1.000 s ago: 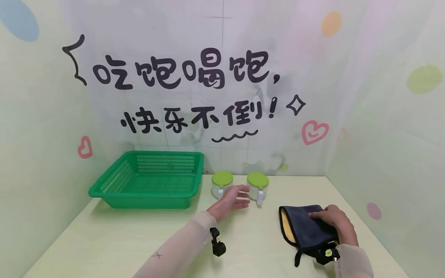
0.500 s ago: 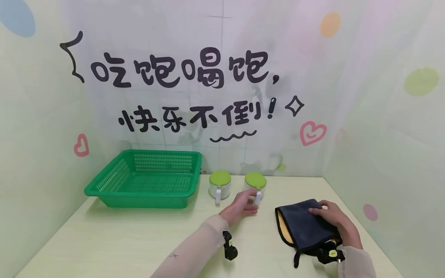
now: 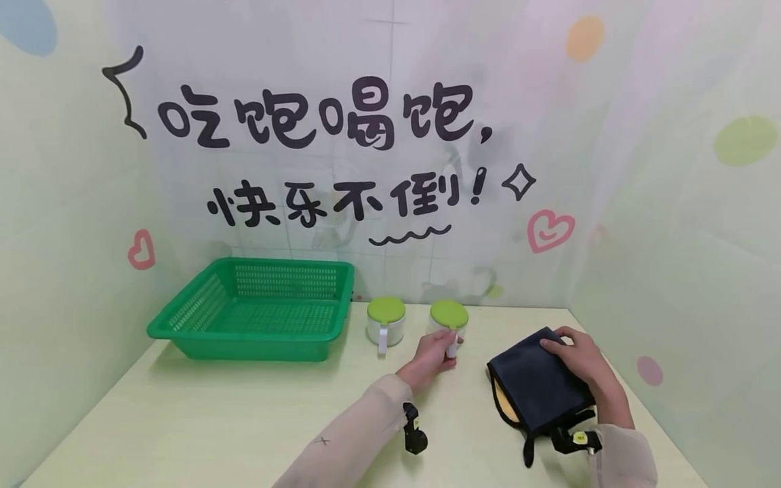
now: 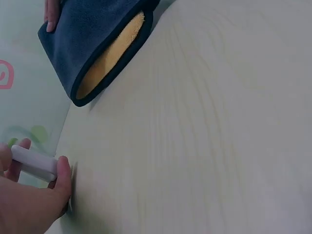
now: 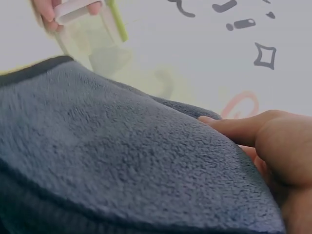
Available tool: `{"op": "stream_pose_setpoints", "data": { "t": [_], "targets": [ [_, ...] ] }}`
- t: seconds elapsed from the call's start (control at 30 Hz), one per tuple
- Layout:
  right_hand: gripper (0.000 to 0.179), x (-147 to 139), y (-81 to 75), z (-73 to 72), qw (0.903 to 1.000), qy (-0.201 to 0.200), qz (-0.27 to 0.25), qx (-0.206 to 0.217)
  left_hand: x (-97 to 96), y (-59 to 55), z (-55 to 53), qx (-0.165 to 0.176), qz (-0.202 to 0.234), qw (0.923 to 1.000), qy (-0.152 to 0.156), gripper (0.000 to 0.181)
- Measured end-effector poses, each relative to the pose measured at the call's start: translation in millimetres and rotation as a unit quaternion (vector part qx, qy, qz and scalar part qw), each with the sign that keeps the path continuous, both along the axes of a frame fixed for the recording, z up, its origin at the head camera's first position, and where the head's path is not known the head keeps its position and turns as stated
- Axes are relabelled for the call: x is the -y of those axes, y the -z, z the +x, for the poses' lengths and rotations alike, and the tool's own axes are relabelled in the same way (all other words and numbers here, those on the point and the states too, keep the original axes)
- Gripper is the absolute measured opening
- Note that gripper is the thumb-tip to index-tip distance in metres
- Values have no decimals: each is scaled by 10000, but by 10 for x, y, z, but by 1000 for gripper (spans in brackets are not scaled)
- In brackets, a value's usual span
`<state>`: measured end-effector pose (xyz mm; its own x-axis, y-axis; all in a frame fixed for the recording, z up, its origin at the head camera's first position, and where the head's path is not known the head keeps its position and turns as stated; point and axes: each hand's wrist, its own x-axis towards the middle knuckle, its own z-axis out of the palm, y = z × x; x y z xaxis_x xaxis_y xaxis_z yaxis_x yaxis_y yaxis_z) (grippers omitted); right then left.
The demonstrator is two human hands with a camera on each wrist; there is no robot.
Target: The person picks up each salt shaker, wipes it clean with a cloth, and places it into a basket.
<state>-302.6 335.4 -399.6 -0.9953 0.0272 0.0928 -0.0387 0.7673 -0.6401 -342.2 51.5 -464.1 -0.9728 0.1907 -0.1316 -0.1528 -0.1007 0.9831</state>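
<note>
My left hand [image 3: 428, 356] grips the white handle [image 4: 38, 162] of the right-hand jar [image 3: 449, 315], a small clear jar under a green lid. Its twin, another green-lidded jar [image 3: 386, 312], stands just to the left with its handle facing me. Over on the right, my right hand [image 3: 579, 358] pinches a folded cloth [image 3: 538, 386] by its upper edge, thumb on the near face. The cloth is dark blue-grey and plush, with black binding and a yellow inner side [image 4: 112, 56]. It is tilted up, its lower corner hanging towards me.
A green plastic basket [image 3: 244, 333] with slotted walls stands at the back left of the pale wooden table [image 3: 201, 420]. Printed fabric walls [image 3: 500, 264] enclose the back and both sides. A small camera [image 3: 415, 434] is strapped to each wrist.
My left hand has moved right, from between the jars onto the right jar's handle, and its fingers have closed round it. My right hand has lifted and tilted the cloth upward.
</note>
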Motion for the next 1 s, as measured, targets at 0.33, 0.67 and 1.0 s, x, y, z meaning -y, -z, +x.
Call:
{"op": "stream_pose_setpoints", "data": {
  "t": [0.33, 0.67, 1.0],
  "targets": [
    [52, 75, -199, 69, 9998, 146, -64, -150, 35, 1, 19, -81, -17, 9992, -402, 30],
    [49, 202, -438, 213, 9962, -212, 262, -799, 233, -186, 35, -705, -321, 9970, -49, 33],
    [39, 503, -668, 369, 9851, -452, 404, -1609, 621, -470, 186, -1064, -304, 9926, 494, 34]
  ]
}}
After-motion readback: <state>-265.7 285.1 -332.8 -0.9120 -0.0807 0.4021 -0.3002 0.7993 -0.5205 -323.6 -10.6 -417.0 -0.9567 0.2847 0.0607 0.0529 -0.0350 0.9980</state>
